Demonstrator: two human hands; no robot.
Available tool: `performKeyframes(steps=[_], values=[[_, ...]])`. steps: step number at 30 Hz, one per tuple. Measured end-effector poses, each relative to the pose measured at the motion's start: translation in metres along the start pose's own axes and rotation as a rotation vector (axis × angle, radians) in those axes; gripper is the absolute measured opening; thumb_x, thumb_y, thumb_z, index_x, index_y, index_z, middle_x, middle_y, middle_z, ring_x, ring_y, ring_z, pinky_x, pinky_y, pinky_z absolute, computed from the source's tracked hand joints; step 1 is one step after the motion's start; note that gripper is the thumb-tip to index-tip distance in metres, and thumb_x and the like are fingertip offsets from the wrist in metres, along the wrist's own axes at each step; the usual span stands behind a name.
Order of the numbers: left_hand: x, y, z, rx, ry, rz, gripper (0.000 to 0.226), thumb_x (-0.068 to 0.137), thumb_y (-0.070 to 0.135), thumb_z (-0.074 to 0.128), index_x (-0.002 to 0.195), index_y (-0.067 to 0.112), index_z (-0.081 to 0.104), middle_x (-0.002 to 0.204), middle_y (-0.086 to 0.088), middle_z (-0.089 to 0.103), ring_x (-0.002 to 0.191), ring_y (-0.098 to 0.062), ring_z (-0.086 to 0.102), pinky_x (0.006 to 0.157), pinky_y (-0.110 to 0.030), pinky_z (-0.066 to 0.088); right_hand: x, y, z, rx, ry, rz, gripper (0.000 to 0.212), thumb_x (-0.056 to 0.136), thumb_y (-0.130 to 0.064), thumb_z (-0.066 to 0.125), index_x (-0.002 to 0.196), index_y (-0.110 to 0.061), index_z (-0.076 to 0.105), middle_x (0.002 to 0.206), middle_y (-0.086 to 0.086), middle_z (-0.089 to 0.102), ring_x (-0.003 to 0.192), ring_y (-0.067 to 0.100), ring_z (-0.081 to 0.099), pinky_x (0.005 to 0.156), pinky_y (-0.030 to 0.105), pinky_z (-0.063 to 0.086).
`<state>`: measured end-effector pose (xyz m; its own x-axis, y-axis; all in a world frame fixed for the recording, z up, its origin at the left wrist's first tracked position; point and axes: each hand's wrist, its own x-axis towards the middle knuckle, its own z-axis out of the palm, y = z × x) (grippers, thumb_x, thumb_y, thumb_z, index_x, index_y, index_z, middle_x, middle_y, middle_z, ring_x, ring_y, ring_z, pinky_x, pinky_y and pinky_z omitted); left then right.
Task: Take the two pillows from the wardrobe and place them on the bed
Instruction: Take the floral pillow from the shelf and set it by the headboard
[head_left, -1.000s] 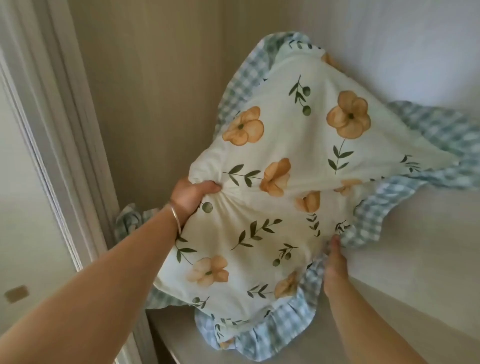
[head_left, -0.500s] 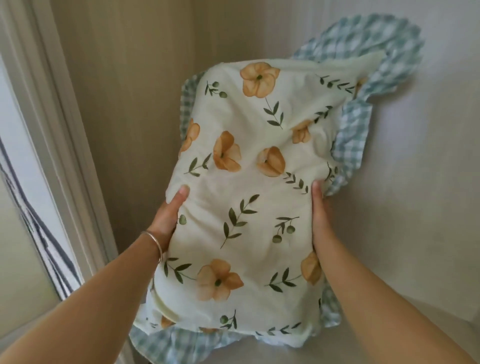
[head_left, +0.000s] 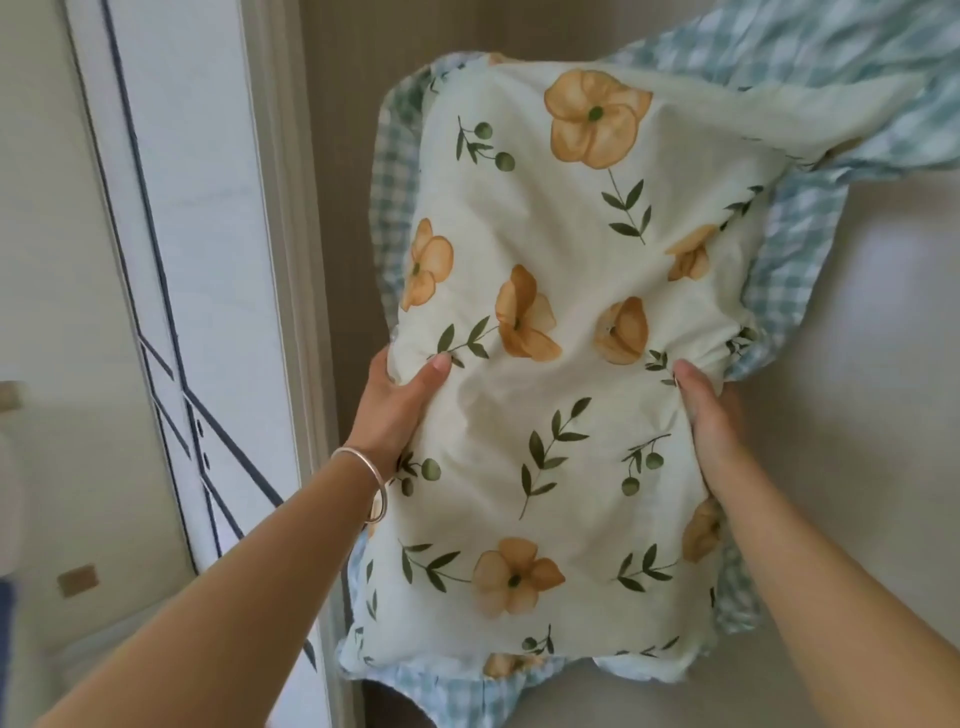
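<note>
The left hand (head_left: 397, 402) and right hand (head_left: 709, 423) are gripping, thumbs pressing in, 1 cream flower-printed pillow with blue gingham frill (head_left: 561, 332) by its 2 sides.

A beige wood-grain panel (head_left: 332, 171) is standing upright at about 11 o'clock, running down toward the centre. A pale off-white surface (head_left: 857, 415) is filling the side from 2 to 4 o'clock, catching soft daylight. At 9 o'clock a white door frame (head_left: 270, 260) is running top to bottom, edged by white panelling with thin dark lines (head_left: 156, 260). A small tan rectangle (head_left: 78, 580) is showing at 8 o'clock on a light surface.
</note>
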<state>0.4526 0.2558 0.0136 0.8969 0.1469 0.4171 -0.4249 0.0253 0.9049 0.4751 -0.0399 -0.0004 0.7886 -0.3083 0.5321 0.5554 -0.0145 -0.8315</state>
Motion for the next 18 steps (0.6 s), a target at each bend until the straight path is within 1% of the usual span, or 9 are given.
performKeyframes(steps=[1, 3, 5, 7, 9, 11, 14, 16, 18], values=[[-0.005, 0.004, -0.001, 0.001, 0.027, 0.007, 0.075, 0.062, 0.055, 0.07, 0.125, 0.025, 0.044, 0.108, 0.009, 0.065, 0.093, -0.009, 0.066, 0.074, -0.025, 0.053, -0.002, -0.007, 0.001, -0.002, 0.0, 0.01, 0.054, 0.073, -0.048, 0.06, 0.122, -0.026, 0.055, 0.11, -0.013, 0.063, 0.101, 0.004, 0.059, 0.074, 0.017, 0.046], [-0.015, 0.008, -0.006, 0.007, 0.052, 0.022, 0.074, 0.062, 0.054, 0.07, 0.125, 0.027, 0.042, 0.108, 0.012, 0.063, 0.093, -0.006, 0.064, 0.075, -0.024, 0.053, -0.009, -0.019, 0.003, -0.035, 0.014, 0.015, 0.065, 0.068, -0.058, 0.06, 0.124, -0.026, 0.055, 0.111, -0.011, 0.063, 0.103, 0.009, 0.059, 0.075, 0.017, 0.045], [-0.029, 0.011, -0.012, 0.006, 0.075, 0.05, 0.076, 0.061, 0.053, 0.07, 0.126, 0.029, 0.041, 0.11, 0.013, 0.061, 0.095, -0.006, 0.062, 0.077, -0.025, 0.051, -0.022, -0.03, 0.006, -0.086, 0.015, 0.021, 0.074, 0.062, -0.07, 0.061, 0.124, -0.029, 0.055, 0.113, -0.012, 0.062, 0.104, 0.01, 0.058, 0.084, 0.026, 0.046], [-0.042, 0.013, -0.018, -0.009, 0.095, 0.084, 0.078, 0.061, 0.051, 0.069, 0.129, 0.028, 0.039, 0.11, 0.013, 0.06, 0.096, -0.005, 0.06, 0.075, -0.022, 0.049, -0.036, -0.038, 0.011, -0.113, 0.005, 0.026, 0.072, 0.061, -0.072, 0.061, 0.121, -0.032, 0.057, 0.112, -0.014, 0.064, 0.105, 0.01, 0.059, 0.089, 0.03, 0.046], [-0.055, 0.015, -0.025, -0.027, 0.104, 0.116, 0.08, 0.058, 0.051, 0.07, 0.129, 0.029, 0.039, 0.111, 0.014, 0.06, 0.096, -0.003, 0.06, 0.072, -0.019, 0.048, -0.05, -0.046, 0.016, -0.125, 0.009, 0.016, 0.06, 0.065, -0.067, 0.061, 0.116, -0.035, 0.059, 0.11, -0.016, 0.064, 0.104, 0.008, 0.059, 0.088, 0.029, 0.046], [-0.068, 0.02, -0.031, -0.029, 0.109, 0.148, 0.082, 0.054, 0.056, 0.069, 0.127, 0.032, 0.04, 0.111, 0.015, 0.06, 0.095, 0.0, 0.061, 0.071, -0.017, 0.048, -0.063, -0.052, 0.021, -0.122, 0.042, -0.003, 0.059, 0.067, -0.064, 0.061, 0.117, -0.032, 0.059, 0.112, -0.013, 0.065, 0.105, 0.009, 0.059, 0.09, 0.03, 0.045], [-0.084, 0.028, -0.044, -0.016, 0.119, 0.206, 0.082, 0.054, 0.059, 0.067, 0.126, 0.031, 0.04, 0.111, 0.016, 0.059, 0.094, 0.005, 0.06, 0.073, -0.015, 0.048, -0.084, -0.06, 0.03, -0.112, 0.113, -0.045, 0.063, 0.07, -0.06, 0.06, 0.12, -0.022, 0.058, 0.11, -0.009, 0.064, 0.1, 0.006, 0.059, 0.081, 0.019, 0.044], [-0.095, 0.033, -0.055, -0.024, 0.121, 0.22, 0.084, 0.057, 0.06, 0.065, 0.13, 0.029, 0.038, 0.116, 0.012, 0.058, 0.101, 0.001, 0.059, 0.08, -0.021, 0.048, -0.1, -0.066, 0.036, -0.114, 0.168, -0.075, 0.06, 0.071, -0.056, 0.06, 0.118, -0.018, 0.059, 0.104, -0.009, 0.065, 0.092, -0.001, 0.059, 0.072, 0.009, 0.043], [-0.106, 0.039, -0.066, -0.024, 0.136, 0.232, 0.08, 0.061, 0.062, 0.061, 0.13, 0.029, 0.038, 0.116, 0.013, 0.058, 0.102, 0.002, 0.058, 0.083, -0.02, 0.047, -0.114, -0.073, 0.045, -0.121, 0.227, -0.104, 0.057, 0.071, -0.054, 0.059, 0.114, -0.017, 0.06, 0.097, -0.012, 0.064, 0.087, -0.006, 0.059, 0.07, 0.007, 0.044]])
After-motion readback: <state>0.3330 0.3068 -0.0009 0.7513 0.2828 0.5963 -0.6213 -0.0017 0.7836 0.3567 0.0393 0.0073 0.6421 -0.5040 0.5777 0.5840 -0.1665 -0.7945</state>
